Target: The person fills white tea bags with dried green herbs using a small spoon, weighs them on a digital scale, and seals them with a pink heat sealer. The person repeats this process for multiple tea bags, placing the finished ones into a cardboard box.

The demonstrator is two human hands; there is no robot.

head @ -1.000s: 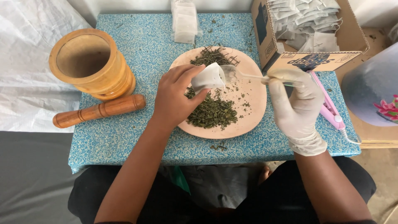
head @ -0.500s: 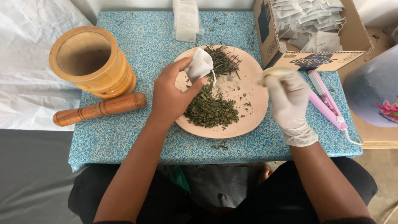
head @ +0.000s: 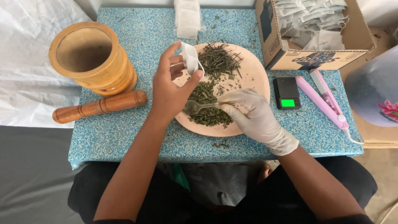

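My left hand point(head: 170, 89) is bare and pinches a small white tea bag point(head: 190, 58) above the left part of a pink plate point(head: 253, 74). Dried green herbs point(head: 207, 101) lie heaped on the plate, with longer stems at its far side. My right hand point(head: 253, 116) wears a white glove and grips a clear plastic spoon point(head: 197, 106), whose bowl rests in the herbs just below the left hand.
A wooden mortar point(head: 89, 58) and pestle point(head: 99, 106) lie at the left of the blue table point(head: 137, 37). A small black scale point(head: 287, 93), a pink sealer point(head: 325, 97) and a cardboard box point(head: 315, 58) of filled bags stand right. Empty bags point(head: 188, 18) are stacked at the back.
My right hand has swung from the plate's right edge down and left, bringing the spoon into the herbs. My left hand has tilted the tea bag upright and shifted it left.
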